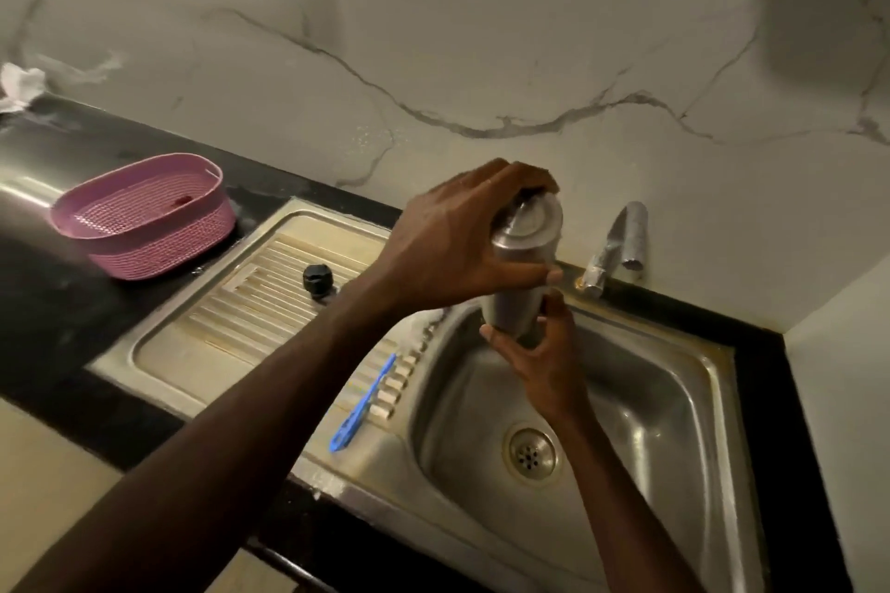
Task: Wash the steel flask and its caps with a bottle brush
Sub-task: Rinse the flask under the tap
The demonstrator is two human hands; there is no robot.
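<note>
Left hand point(452, 246) grips the steel flask point(525, 270) top, right hand point(539, 352) its base; rigid, likely slippery wet.

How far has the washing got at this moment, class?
Done: one black cap is off, lying on the draining board. In hand: both hands hold the steel flask over the sink, left hand on top, right hand below. Left: brushing; the blue-handled brush lies untouched.
</note>
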